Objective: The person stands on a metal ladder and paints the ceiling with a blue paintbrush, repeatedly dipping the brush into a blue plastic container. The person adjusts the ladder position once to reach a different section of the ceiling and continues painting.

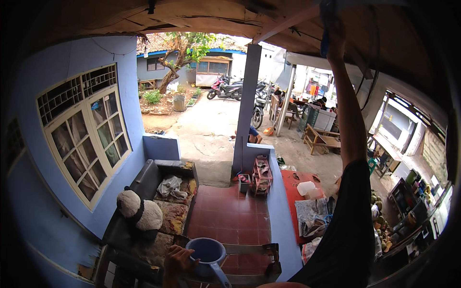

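Blue dipper (pixel 207 251) in left hand (pixel 177 261)

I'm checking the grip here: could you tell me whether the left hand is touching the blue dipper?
Touching. The head view shows the left hand with its fingers curled over the rim of the blue dipper.

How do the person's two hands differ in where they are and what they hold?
The left hand is low, near the sofa, while the right hand is raised high up to the roof. The left hand grips the rim of a blue scoop with a handle; the right hand holds a blue cloth against the ceiling. Both hold something blue.
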{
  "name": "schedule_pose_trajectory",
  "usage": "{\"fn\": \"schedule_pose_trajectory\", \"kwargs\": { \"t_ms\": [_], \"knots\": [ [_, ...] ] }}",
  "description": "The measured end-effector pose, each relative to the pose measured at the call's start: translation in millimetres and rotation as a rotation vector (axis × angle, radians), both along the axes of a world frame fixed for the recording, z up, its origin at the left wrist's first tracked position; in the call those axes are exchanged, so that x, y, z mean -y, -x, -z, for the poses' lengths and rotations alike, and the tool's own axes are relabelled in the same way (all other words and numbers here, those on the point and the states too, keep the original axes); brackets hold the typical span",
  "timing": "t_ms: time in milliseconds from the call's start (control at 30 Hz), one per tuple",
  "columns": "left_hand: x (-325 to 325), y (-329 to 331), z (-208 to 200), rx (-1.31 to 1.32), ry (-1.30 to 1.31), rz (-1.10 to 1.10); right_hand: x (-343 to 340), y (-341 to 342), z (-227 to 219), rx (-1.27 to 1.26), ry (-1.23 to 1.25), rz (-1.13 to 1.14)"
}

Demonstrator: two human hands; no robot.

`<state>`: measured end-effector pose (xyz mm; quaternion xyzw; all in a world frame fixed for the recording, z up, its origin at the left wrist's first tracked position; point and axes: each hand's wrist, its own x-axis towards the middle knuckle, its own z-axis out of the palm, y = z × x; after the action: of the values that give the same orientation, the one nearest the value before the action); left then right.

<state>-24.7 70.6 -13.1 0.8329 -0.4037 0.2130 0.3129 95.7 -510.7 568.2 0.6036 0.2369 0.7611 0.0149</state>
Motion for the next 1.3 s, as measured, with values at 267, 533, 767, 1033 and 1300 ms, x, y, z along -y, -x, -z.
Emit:
{"fn": "schedule_pose_trajectory", "kwargs": {
  "t_ms": [267,533,767,1033,1300],
  "knots": [
    [-0.6,-0.9,1.1,0.02,0.037,-0.009,-32.1,-5.6,16.2,-0.294,-0.05,-0.124],
    [-0.6,3.2,-8.1,-0.007,0.038,-0.02,34.6,15.9,9.4,0.198,-0.007,0.524],
    [5.3,0.7,-12.6,0.0,0.05,0.028,47.0,8.5,-15.1,0.388,0.043,0.337],
    [1.9,-1.2,-3.5,0.008,0.053,0.017,-12.3,-19.1,-5.0,0.168,0.228,0.291],
    [3.9,0.7,-7.8,-0.008,0.053,-0.011,-55.8,-3.8,33.3,0.516,-0.094,0.193]
  ]
}}
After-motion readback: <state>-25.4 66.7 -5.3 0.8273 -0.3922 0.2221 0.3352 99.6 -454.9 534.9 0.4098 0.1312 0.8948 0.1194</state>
